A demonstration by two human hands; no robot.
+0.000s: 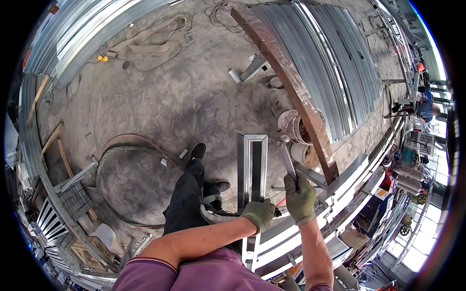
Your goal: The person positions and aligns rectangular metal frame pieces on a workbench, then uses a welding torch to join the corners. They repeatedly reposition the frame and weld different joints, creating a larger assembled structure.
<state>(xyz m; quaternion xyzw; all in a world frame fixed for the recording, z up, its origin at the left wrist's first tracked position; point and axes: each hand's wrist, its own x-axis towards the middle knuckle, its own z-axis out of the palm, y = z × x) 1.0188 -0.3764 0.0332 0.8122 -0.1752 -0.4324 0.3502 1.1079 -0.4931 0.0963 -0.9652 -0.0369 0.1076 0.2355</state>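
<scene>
My left hand (pixel 258 216), in a green work glove, is closed round the near part of a narrow rectangular metal frame (pixel 263 160). The frame is made of silvery square tube and extends away in front of me, with a dark slot down its middle. In my right hand (pixel 300 199), gloved alike, is a hammer (pixel 288 162). Its handle points away from me and its head is to the right of the frame's far end. The fingers of my left hand are partly hidden.
A rusty brown beam (pixel 291 87) runs along a stack of grey metal profiles (pixel 315 53). Buckets (pixel 291 123) stand beside it. White metal bars (pixel 291 242) lie at lower right. A hose (pixel 104 160) curls over the floor (pixel 160 102) at left. Another person (pixel 426 109) is far right.
</scene>
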